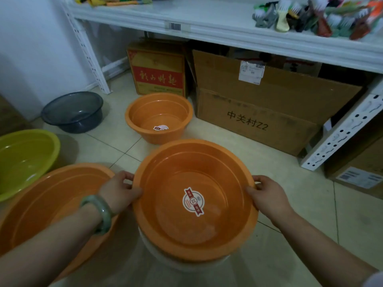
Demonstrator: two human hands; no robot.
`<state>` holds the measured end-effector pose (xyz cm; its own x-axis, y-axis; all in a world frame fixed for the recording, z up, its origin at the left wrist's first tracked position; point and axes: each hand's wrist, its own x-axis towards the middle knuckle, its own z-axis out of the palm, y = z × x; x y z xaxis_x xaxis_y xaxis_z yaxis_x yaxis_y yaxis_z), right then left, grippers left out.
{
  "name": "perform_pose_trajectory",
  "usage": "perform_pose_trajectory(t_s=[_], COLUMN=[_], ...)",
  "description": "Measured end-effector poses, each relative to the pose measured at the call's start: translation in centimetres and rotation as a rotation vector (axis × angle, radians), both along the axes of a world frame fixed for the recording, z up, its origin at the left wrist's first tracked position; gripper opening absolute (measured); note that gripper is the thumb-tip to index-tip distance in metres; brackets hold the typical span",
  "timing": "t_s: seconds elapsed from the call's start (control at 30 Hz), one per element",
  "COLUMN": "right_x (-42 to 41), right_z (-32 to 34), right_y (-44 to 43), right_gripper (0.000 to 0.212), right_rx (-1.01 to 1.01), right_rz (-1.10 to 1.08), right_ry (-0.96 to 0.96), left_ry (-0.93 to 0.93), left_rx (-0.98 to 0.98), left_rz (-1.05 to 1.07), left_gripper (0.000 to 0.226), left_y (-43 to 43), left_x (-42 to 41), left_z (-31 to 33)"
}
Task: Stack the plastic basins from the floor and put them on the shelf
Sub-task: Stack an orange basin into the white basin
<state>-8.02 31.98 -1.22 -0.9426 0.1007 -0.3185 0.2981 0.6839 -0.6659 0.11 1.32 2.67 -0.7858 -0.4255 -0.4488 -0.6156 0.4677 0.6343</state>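
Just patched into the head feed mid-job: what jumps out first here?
The orange basin in the centre, a round sticker on its bottom, held at the rim by the left hand and right hand, seated on a whitish basin beneath. More basins ring it on the floor: a larger orange basin at left, a smaller orange one behind, a yellow-green basin and a grey basin far left.
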Motion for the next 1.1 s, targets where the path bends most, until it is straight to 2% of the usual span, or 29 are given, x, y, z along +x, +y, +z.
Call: perform_pose_trajectory(t_s=[0.23,0.4,0.57,0.83,0.93,1.1], right_x=[1.1,1.4,0.0,-3.0,-3.9,-4.4], right_z=[-2.6,-4.0,-4.5,-4.8,-4.9,-5.4], right_y=[0.2,-0.1,-0.7,-1.5,-1.9,-2.4], right_gripper=[0.039,0.046,0.055,0.050,0.050,0.050], right_rx=[0.019,-0.103,-0.164,-0.370,-0.372,-0.288], right_rz=[0.090,0.020,-0.029,-0.145,-0.177,-0.181], right_ry=[-0.098,-0.202,-0.197,-0.232,-0.198,-0.151], left_ry=[-0.119,-0.222,-0.183,-0.072,-0.036,-0.015], left_rx=[-0.184,-0.189,-0.152,-0.005,0.028,0.001], left_rz=[-0.099,-0.119,-0.074,0.095,0.122,0.106], left_gripper=[0.031,0.042,0.042,0.052,0.060,0.058], left_y=[0.2,1.1,1.0,-0.3,-0.7,-0.6], left_x=[0.8,1.2,0.1,-4.0,-5.1,-5.4], left_z=[-3.2,-5.3,-6.3,-7.4,-7.8,-8.0])
